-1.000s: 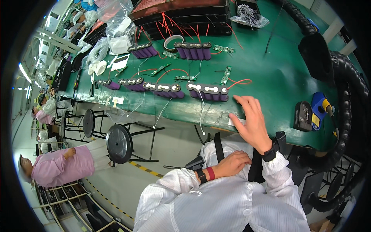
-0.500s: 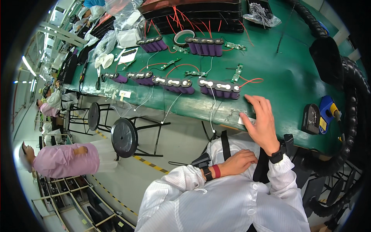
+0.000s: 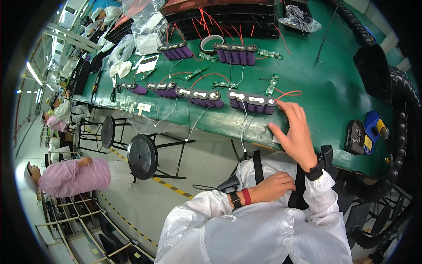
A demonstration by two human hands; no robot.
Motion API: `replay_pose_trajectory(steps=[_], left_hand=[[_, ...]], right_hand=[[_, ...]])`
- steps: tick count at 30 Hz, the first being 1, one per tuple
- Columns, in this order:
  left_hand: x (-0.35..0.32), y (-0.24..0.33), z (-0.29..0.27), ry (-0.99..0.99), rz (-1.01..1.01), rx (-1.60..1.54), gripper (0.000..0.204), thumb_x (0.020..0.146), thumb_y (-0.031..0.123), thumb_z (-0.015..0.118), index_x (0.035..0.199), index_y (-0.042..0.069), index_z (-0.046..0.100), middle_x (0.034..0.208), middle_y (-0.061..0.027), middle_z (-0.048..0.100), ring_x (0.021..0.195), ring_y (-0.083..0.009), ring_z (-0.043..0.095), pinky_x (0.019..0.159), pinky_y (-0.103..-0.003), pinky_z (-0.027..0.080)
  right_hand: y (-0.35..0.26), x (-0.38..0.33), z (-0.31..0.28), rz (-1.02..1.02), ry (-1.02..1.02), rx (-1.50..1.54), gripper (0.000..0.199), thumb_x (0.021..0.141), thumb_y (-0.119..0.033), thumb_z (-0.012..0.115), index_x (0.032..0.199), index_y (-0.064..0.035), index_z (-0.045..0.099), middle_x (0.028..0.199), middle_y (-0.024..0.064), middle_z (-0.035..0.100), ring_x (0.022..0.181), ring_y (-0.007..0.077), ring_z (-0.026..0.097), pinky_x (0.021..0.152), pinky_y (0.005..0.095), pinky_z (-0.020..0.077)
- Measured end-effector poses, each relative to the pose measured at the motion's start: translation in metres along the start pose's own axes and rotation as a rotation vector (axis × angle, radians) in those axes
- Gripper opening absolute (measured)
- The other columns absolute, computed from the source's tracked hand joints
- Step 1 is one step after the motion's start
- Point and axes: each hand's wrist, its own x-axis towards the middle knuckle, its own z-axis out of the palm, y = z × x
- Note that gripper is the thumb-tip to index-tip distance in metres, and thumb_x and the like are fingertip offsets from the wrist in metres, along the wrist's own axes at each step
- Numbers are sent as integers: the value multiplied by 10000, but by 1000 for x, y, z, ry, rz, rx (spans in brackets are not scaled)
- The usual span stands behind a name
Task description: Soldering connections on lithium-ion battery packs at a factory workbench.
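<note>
My right hand (image 3: 296,135) is open at the bench's front edge, thumb and fingers spread with nothing between them. Its fingertips are beside the right end of a purple battery pack (image 3: 252,107); whether they touch it I cannot tell. White and red wires run from this pack, and a green circuit board (image 3: 272,85) lies behind it. Across my lap, my left hand (image 3: 274,187) rests with loosely bent fingers, open and holding nothing visible. Left of the nearest pack stands another purple battery pack (image 3: 200,97), its white wire hanging over the edge.
More battery packs and boards lie on the green bench (image 3: 325,101). Behind them are a tape roll (image 3: 212,43) and stacked black trays (image 3: 220,22). A black box (image 3: 354,137) and a blue-yellow holder (image 3: 374,127) stand right. Stools (image 3: 142,157) and a person in pink (image 3: 77,177) are left.
My right hand has shifted slightly up and left, closer to the nearest pack's end. My left hand stays on my lap. The person in pink has moved an arm.
</note>
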Motion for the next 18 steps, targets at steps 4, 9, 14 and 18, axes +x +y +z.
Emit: replay_pose_trajectory(steps=[4, 9, 14, 18], left_hand=[[26, 37, -38, 98, 104, 20, 238, 803, -52, 655, 1013, 41, 717, 1022, -80, 663, 986, -289, 649, 907, -407, 529], [56, 70, -126, 540, 152, 352, 390, 692, -134, 656, 1015, 58, 764, 1007, -102, 713, 978, -301, 686, 857, -415, 556], [91, 73, -187, 667, -4, 577, 424, 847, -91, 689, 1258, 15, 678, 1220, -178, 671, 1122, -380, 666, 957, -446, 542], [97, 61, -193, 572, -77, 525, 532, 908, -1, 731, 1416, 20, 574, 1236, -201, 666, 1137, -405, 659, 985, -441, 531]], right_hand=[[-1, 14, 12, 6, 10, 51, 495, 885, -155, 787, 1317, 10, 609, 1230, 169, 593, 1125, 381, 558, 973, 441, 476], [6, 23, 20, 5, 38, 121, 333, 911, -68, 749, 1204, 37, 631, 1138, 189, 665, 1094, 399, 604, 938, 444, 491], [-5, 26, 10, 31, 81, 295, 278, 939, -15, 703, 1202, 33, 624, 1090, 198, 682, 955, 403, 673, 856, 413, 532], [-30, 32, -27, -33, 38, 253, 241, 944, -15, 699, 1171, 40, 639, 1051, 185, 683, 926, 373, 672, 843, 394, 530]])
